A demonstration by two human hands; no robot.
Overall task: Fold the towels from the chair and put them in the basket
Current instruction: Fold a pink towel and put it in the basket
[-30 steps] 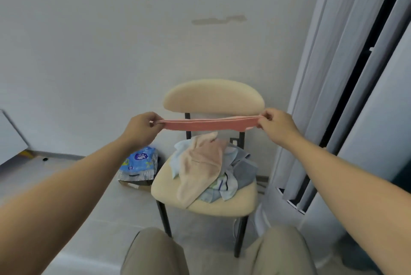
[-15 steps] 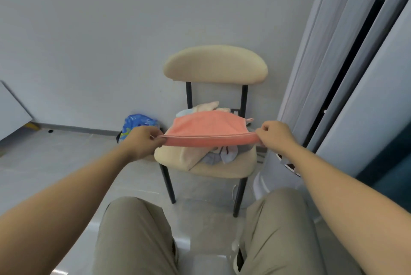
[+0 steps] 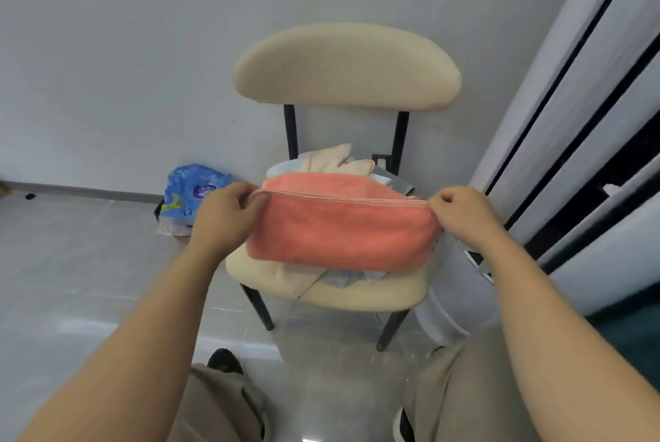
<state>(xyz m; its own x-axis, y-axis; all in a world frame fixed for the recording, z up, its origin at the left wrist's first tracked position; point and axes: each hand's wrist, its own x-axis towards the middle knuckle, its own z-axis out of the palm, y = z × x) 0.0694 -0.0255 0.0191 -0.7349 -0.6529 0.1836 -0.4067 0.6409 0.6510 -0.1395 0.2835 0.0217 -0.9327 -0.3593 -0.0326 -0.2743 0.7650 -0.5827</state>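
Observation:
A coral pink towel [image 3: 339, 227], folded over, is stretched between my hands above the seat of a cream chair [image 3: 346, 64]. My left hand [image 3: 223, 218] pinches its left top corner and my right hand [image 3: 460, 215] pinches its right top corner. Behind and under the pink towel lies a heap of other towels [image 3: 332, 159], cream, light blue and grey, mostly hidden. No basket is in view.
A blue plastic pack [image 3: 189, 191] lies on the grey tiled floor left of the chair, by the wall. Light curtains and a dark window frame [image 3: 585, 113] stand to the right. My knees and shoes show at the bottom.
The pink towel went from a thin taut strip held high to a folded panel hanging lower over the seat. Both hands came down and nearer to me; the view tilted downward.

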